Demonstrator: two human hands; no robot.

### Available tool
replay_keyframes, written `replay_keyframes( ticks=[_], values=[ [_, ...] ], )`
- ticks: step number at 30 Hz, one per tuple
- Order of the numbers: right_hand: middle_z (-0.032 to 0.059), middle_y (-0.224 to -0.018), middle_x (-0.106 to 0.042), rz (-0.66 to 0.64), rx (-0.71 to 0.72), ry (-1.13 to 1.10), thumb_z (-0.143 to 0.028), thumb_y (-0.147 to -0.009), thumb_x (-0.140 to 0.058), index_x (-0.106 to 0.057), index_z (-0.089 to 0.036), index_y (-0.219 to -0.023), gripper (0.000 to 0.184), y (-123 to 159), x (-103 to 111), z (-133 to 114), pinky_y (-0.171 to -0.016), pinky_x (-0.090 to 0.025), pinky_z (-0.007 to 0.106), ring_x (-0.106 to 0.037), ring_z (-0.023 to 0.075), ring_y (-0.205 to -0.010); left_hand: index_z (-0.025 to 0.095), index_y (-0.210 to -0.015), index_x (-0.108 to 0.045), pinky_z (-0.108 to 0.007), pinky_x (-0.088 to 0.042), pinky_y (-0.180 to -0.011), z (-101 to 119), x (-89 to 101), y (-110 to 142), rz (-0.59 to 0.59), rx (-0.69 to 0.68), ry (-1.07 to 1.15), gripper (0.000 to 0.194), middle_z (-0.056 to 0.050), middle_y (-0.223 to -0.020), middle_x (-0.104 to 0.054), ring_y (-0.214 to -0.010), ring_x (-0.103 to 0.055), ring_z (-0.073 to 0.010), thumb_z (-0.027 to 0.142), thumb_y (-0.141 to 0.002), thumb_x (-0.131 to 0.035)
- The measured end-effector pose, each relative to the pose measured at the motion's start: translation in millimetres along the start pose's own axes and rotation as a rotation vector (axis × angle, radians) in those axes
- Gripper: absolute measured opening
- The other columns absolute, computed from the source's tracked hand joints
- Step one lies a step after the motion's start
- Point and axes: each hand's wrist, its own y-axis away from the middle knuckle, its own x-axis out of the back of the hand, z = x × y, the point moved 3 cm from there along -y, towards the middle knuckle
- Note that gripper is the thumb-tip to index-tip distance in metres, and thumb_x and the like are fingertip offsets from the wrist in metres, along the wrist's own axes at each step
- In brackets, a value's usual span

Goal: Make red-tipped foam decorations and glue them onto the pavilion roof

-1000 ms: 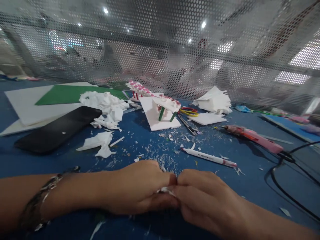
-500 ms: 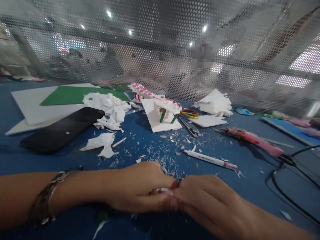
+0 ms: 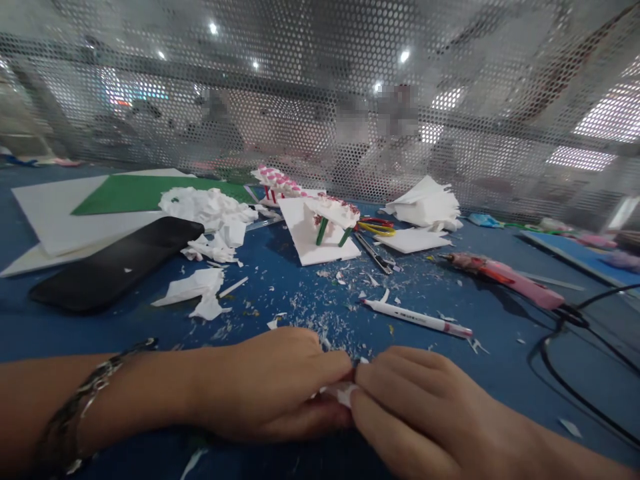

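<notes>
My left hand (image 3: 273, 383) and my right hand (image 3: 417, 400) meet low in the middle of the view, fingertips against each other. Between them they pinch a small white piece (image 3: 344, 393), mostly covered by the fingers, so its kind does not show. White shavings (image 3: 320, 320) are scattered on the blue table just beyond my knuckles. A white marker (image 3: 417, 317) with a reddish tip lies past my right hand. Farther back, a small model (image 3: 337, 212) with a white, red-flecked top and green legs stands on a white board (image 3: 303, 243).
A black phone (image 3: 117, 263) and crumpled white tissue (image 3: 210, 210) lie left, by a green sheet (image 3: 150, 193). Scissors (image 3: 377, 227), a craft knife (image 3: 373, 253) and a pink hot glue gun (image 3: 505, 277) with a black cable (image 3: 555, 373) are right. A perforated metal screen (image 3: 300, 100) closes the back.
Both hands stay together on the white piece; my right-hand fingers have shifted around it and slightly more of it shows. The camera view has shifted slightly.
</notes>
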Motion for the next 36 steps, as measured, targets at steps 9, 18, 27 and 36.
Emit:
replay_keyframes(
  ticks=[9,18,27,36],
  values=[
    [-0.0016,-0.055,-0.054,0.054,-0.160,0.012,-0.030,-0.097,-0.024,-0.049,-0.018,-0.066,0.042,6,-8,6,-0.044,-0.030,0.026,-0.042,0.0110,-0.047,0.019,-0.075,-0.042,-0.029,-0.036,-0.052,1,-3.8,1,-0.004,-0.041,-0.054,0.055,-0.002,-0.064,-0.060,-0.051,-0.050,-0.0159,0.039,-0.095,0.005],
    [-0.0028,-0.052,-0.053,0.048,-0.171,-0.047,-0.028,-0.098,-0.021,-0.050,-0.019,-0.060,0.049,4,-16,4,-0.044,-0.029,0.026,-0.040,0.0098,-0.045,0.021,-0.069,-0.043,-0.032,-0.034,-0.047,3,-6.9,0,0.073,-0.061,-0.163,0.059,-0.002,-0.056,-0.061,-0.044,-0.050,-0.0166,0.032,-0.095,0.009],
    [-0.0018,-0.057,-0.055,-0.066,-0.399,-0.383,-0.032,-0.095,-0.029,-0.051,-0.017,-0.064,0.041,8,-19,10,-0.045,-0.032,0.021,-0.046,0.0082,-0.049,0.021,-0.070,-0.045,-0.030,-0.033,-0.047,4,-7.0,0,0.090,-0.049,-0.187,0.054,-0.002,-0.056,-0.062,-0.045,-0.050,-0.0163,0.033,-0.097,0.001],
    [0.0024,-0.066,-0.063,-0.224,-0.558,-0.645,-0.036,-0.093,-0.034,-0.060,-0.015,-0.073,0.038,11,-23,11,-0.053,-0.039,0.020,-0.055,0.0099,-0.058,0.021,-0.070,-0.044,-0.030,-0.033,-0.046,3,-6.1,-2,0.082,-0.047,-0.204,0.055,-0.002,-0.058,-0.063,-0.046,-0.052,-0.0166,0.034,-0.097,0.003]
  ],
)
